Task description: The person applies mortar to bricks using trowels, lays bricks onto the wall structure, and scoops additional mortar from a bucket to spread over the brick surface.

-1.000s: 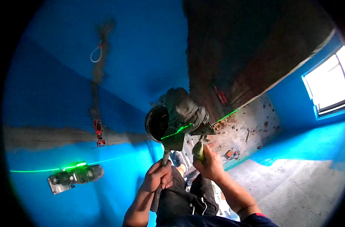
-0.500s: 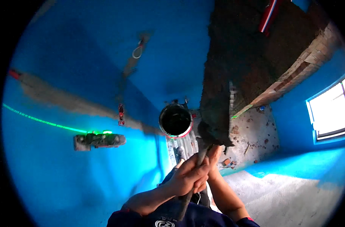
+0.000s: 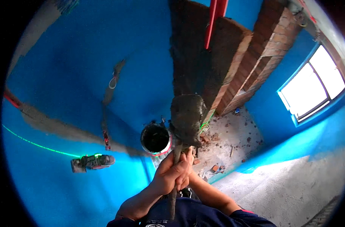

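Before my chest I hold a long-handled, mortar-caked tool with a broad flat blade (image 3: 187, 115), shovel-like in shape. My left hand (image 3: 168, 174) is closed round its rough stick handle (image 3: 172, 204), which runs down toward my shirt. Close against it, my right hand (image 3: 189, 166) sits just below the blade. Its fingers are partly hidden, so what it grips cannot be made out. Beyond the blade rises a wall strip coated in dark, wet-looking mortar (image 3: 191, 56). Left of the blade stands a round bucket (image 3: 156, 140) with dark contents.
A red straight bar (image 3: 210, 26) stands against the mortared strip, beside bare brickwork (image 3: 271, 49). A device casting a green line (image 3: 93, 162) is at the blue wall on the left. Brick bits and rubble (image 3: 216, 167) litter the floor. A bright window (image 3: 312, 85) is at right.
The view has swung, so the bucket and mortared strip appear farther left and more brickwork and window show. The blade has turned to show a broader face. Both hands stay together at the tool.
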The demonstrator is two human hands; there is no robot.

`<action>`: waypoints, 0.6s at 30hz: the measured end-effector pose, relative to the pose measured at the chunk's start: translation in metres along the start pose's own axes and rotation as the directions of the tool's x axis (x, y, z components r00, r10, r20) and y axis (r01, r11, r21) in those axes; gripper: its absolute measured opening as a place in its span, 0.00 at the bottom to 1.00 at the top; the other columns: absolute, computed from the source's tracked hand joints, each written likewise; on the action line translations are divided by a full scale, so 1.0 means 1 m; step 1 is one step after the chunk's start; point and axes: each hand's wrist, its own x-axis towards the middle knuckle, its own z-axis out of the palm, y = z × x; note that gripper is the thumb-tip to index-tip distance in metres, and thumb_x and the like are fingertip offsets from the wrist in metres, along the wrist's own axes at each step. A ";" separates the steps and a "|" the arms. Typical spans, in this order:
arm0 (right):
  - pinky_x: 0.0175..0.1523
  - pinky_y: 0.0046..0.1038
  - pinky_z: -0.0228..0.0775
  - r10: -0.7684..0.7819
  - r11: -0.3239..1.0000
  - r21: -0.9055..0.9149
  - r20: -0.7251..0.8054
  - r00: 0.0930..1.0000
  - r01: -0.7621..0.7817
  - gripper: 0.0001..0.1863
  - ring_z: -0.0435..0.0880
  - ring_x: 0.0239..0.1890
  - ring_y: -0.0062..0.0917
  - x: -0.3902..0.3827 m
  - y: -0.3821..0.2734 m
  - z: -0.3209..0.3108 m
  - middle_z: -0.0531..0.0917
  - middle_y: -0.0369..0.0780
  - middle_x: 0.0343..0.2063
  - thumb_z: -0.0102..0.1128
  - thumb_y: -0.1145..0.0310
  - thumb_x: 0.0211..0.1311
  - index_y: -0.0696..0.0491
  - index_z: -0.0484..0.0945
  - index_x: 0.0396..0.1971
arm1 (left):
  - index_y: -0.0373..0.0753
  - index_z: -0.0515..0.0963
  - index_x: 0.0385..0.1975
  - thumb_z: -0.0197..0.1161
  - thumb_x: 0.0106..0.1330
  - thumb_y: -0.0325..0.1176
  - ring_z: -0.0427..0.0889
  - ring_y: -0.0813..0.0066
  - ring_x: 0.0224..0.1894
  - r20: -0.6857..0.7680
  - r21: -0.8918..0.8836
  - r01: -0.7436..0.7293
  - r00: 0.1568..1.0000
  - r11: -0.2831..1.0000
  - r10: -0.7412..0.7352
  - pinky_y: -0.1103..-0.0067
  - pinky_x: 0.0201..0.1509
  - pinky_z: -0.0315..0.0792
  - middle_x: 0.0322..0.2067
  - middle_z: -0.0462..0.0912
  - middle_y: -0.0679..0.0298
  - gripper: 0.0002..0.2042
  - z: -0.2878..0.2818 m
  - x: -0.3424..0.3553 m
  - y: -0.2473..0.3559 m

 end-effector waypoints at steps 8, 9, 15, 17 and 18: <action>0.34 0.44 0.71 0.040 0.991 -0.128 0.026 0.999 -0.036 0.26 0.78 0.32 0.50 -0.002 0.017 -0.042 0.78 0.52 0.31 0.64 0.62 0.55 0.59 0.64 0.48 | 0.41 0.64 0.39 0.48 0.70 0.31 0.59 0.79 0.08 0.089 -0.088 -0.022 0.996 0.996 0.030 0.80 0.14 0.58 0.12 0.62 0.68 0.03 0.001 -0.002 0.014; 0.34 0.43 0.71 0.103 0.985 -0.138 0.011 0.995 -0.101 0.24 0.78 0.32 0.51 -0.008 0.025 -0.048 0.78 0.51 0.31 0.65 0.63 0.54 0.58 0.66 0.46 | 0.41 0.64 0.40 0.48 0.71 0.31 0.59 0.79 0.08 0.100 -0.082 -0.027 0.994 0.996 0.035 0.80 0.13 0.58 0.12 0.63 0.68 0.04 0.001 -0.002 0.016; 0.36 0.42 0.70 0.031 0.996 -0.086 0.036 0.999 -0.028 0.19 0.77 0.33 0.50 0.004 0.007 -0.126 0.77 0.51 0.30 0.65 0.64 0.53 0.56 0.68 0.39 | 0.42 0.64 0.37 0.48 0.70 0.31 0.60 0.79 0.10 0.055 -0.128 -0.001 0.998 0.992 0.009 0.80 0.15 0.58 0.12 0.61 0.69 0.02 -0.016 -0.002 0.021; 0.33 0.42 0.69 -0.066 0.988 -0.134 0.043 0.997 0.071 0.16 0.77 0.30 0.49 0.010 0.009 -0.150 0.76 0.49 0.28 0.63 0.68 0.51 0.55 0.68 0.37 | 0.42 0.65 0.38 0.48 0.70 0.32 0.60 0.81 0.10 0.033 -0.111 -0.041 0.998 0.993 0.045 0.80 0.15 0.59 0.12 0.62 0.70 0.03 -0.016 0.004 0.025; 0.32 0.42 0.69 -0.062 0.987 -0.140 0.098 0.993 0.076 0.16 0.77 0.29 0.48 0.009 0.004 -0.163 0.76 0.48 0.27 0.62 0.69 0.49 0.55 0.68 0.37 | 0.43 0.65 0.37 0.48 0.71 0.33 0.60 0.82 0.10 0.055 -0.094 -0.059 0.996 0.994 0.064 0.80 0.14 0.59 0.12 0.63 0.72 0.03 -0.018 0.006 0.026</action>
